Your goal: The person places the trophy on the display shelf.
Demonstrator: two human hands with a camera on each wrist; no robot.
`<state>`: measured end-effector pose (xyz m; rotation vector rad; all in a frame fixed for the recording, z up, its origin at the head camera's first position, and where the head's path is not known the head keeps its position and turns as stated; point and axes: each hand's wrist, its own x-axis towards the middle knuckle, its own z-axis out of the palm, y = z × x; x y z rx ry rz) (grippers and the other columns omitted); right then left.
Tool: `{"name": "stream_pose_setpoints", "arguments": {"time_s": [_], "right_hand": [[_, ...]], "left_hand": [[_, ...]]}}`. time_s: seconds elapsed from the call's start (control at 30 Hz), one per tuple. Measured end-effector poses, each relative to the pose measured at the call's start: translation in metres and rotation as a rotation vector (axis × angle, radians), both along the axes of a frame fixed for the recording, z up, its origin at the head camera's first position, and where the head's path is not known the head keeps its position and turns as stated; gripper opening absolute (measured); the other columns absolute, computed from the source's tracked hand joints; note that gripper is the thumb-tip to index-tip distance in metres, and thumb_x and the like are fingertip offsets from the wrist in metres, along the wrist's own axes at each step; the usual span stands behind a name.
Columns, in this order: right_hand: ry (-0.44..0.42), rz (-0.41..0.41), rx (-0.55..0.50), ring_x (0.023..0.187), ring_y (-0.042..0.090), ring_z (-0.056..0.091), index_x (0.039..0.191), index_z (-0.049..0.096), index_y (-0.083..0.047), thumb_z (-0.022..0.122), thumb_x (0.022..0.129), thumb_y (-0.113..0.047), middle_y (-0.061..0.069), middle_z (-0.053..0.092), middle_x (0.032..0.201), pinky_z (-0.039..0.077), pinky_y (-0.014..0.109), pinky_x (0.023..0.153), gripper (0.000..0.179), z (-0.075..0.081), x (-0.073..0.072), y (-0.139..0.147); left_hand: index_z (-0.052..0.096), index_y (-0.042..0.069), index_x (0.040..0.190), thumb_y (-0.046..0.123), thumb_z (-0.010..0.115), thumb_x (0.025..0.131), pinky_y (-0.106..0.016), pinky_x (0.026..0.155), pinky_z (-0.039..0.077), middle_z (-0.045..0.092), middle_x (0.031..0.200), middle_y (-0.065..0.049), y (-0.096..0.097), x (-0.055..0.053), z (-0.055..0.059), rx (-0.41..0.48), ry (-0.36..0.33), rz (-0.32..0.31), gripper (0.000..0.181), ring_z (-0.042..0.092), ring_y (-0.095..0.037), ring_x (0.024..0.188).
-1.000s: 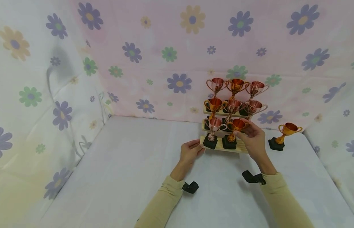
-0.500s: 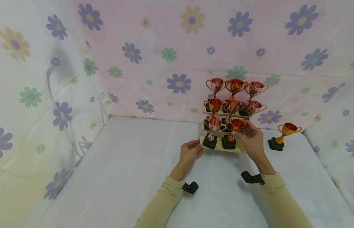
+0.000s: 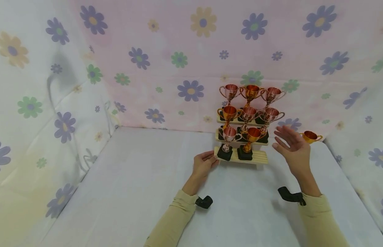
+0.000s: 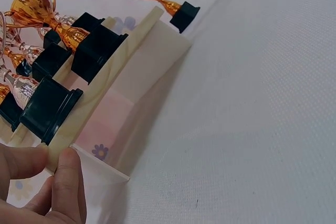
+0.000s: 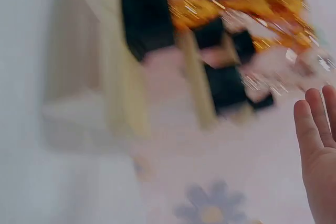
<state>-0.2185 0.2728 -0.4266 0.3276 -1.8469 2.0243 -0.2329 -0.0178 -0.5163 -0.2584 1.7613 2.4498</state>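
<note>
A three-tier wooden stand [image 3: 260, 157] bears small two-handled trophy cups on black bases. Its front tier carries a rose-gold trophy [image 3: 229, 134] at the left and a gold trophy [image 3: 253, 134] in the middle; bare wood shows at the right end. My left hand [image 3: 203, 166] pinches the front board's left end between thumb and fingers, plainly seen in the left wrist view. To the right of the stand, my right hand [image 3: 294, 151] is raised with fingers spread, touching nothing. Behind it a separate gold trophy [image 3: 311, 137] is partly hidden; its black base [image 4: 185, 17] shows in the left wrist view.
Three trophies stand on the middle tier and three on the back tier, handles close together. A flower-patterned cloth wall [image 3: 191, 113] rises just behind the stand. The white tabletop [image 3: 148, 178] spreads to the left and front.
My right hand has let go of the gold trophy on the front tier and moved right, towards the separate trophy. My left hand keeps its hold on the board.
</note>
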Motion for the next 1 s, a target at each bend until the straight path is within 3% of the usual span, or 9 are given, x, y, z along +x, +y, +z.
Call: {"name": "stream_pose_setpoints", "arguments": {"time_s": [0.23,0.37,0.53,0.63,0.8,0.9,1.0], "right_hand": [[0.196,-0.114,-0.209,0.117,0.024,0.063,0.135,0.055,0.012,0.06,0.085,0.028,0.017,0.067,0.127,0.053,0.021,0.1,0.052,0.019,0.012,0.044],[0.207,-0.286,-0.254,0.115,0.024,0.06,0.13,0.061,0.01,0.066,0.083,0.025,0.016,0.068,0.123,0.053,0.019,0.099,0.049,0.017,0.011,0.066],[0.036,-0.539,-0.205,0.121,0.014,0.047,0.135,0.062,-0.003,0.075,0.079,0.019,0.005,0.059,0.133,0.041,0.016,0.107,0.061,0.004,0.004,0.087],[-0.162,-0.617,-0.041,0.136,0.011,0.034,0.151,0.045,-0.013,0.076,0.084,0.007,0.0,0.043,0.152,0.025,0.013,0.118,0.076,-0.007,-0.001,0.098],[-0.456,-0.574,0.239,0.156,0.016,0.01,0.164,0.011,-0.027,0.071,0.095,-0.02,-0.002,0.011,0.17,0.006,0.022,0.127,0.091,-0.026,-0.011,0.108],[-0.539,-0.507,0.256,0.158,0.018,0.005,0.164,0.002,-0.028,0.071,0.096,-0.029,-0.001,0.005,0.172,0.005,0.028,0.128,0.096,-0.037,-0.019,0.11],[-0.562,-0.47,0.233,0.158,0.019,0.009,0.164,0.0,-0.026,0.071,0.096,-0.03,0.001,0.008,0.172,0.007,0.03,0.129,0.099,-0.045,-0.025,0.111]], "left_hand": [[0.061,-0.016,0.125,-0.009,0.064,0.094,-0.035,0.087,0.062,0.07,0.108,-0.022,-0.003,-0.001,0.0,-0.011,0.003,0.013,0.032,0.069,-0.013,0.085],[0.061,-0.015,0.125,-0.009,0.064,0.094,-0.035,0.087,0.062,0.07,0.109,-0.023,-0.003,-0.001,0.0,-0.021,-0.002,0.015,0.032,0.069,-0.014,0.087],[0.062,-0.015,0.124,-0.009,0.064,0.094,-0.033,0.086,0.062,0.07,0.106,-0.02,-0.002,-0.001,0.0,-0.011,-0.018,0.016,0.031,0.069,-0.014,0.086],[0.062,-0.014,0.124,-0.009,0.065,0.094,-0.033,0.086,0.062,0.07,0.105,-0.019,-0.002,0.0,0.001,-0.007,-0.02,0.012,0.031,0.069,-0.014,0.086],[0.062,-0.014,0.125,-0.008,0.065,0.094,-0.035,0.088,0.062,0.069,0.106,-0.019,-0.002,0.0,0.001,-0.004,-0.012,0.005,0.031,0.069,-0.014,0.087],[0.062,-0.014,0.125,-0.008,0.065,0.094,-0.036,0.089,0.062,0.069,0.106,-0.019,-0.002,0.0,0.0,0.003,-0.008,0.004,0.032,0.069,-0.014,0.086],[0.061,-0.016,0.125,-0.009,0.065,0.094,-0.038,0.09,0.062,0.07,0.106,-0.019,-0.001,0.0,-0.001,0.008,0.003,0.003,0.032,0.069,-0.013,0.086]]}}
